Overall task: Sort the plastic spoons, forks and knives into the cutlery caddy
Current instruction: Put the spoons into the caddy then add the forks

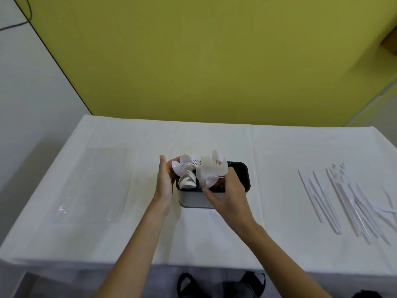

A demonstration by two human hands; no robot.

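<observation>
A caddy [194,200] with pale walls and a dark inside stands near the middle of a table [214,237] covered in white cloth; the left hand [165,182] lies against the caddy's left end, palm turned toward it, thumb pointing up and the fingers bent round the far corner behind the spoons, so it holds the caddy by that end; the spoons [186,174] stand bowls-up in the left compartment, crowded together and leaning outward over the rim; the right hand [228,191] reaches in from the near right side, its fingers and thumb curled round a bunch of forks [211,171]; the bunch stands tines-up at the middle compartment, just beside the spoons, though the hand hides how deep the handles sit; the right compartment shows dark past the right hand's knuckles; the knives [343,197] lie loose on the cloth well apart to the right, most of them roughly side by side and pointing away from the person; a flat clear plastic bag [94,186] lies on the left part of the table; a yellow wall [214,61] rises behind the table; dark shoes [221,282] show below the table's near edge.
</observation>
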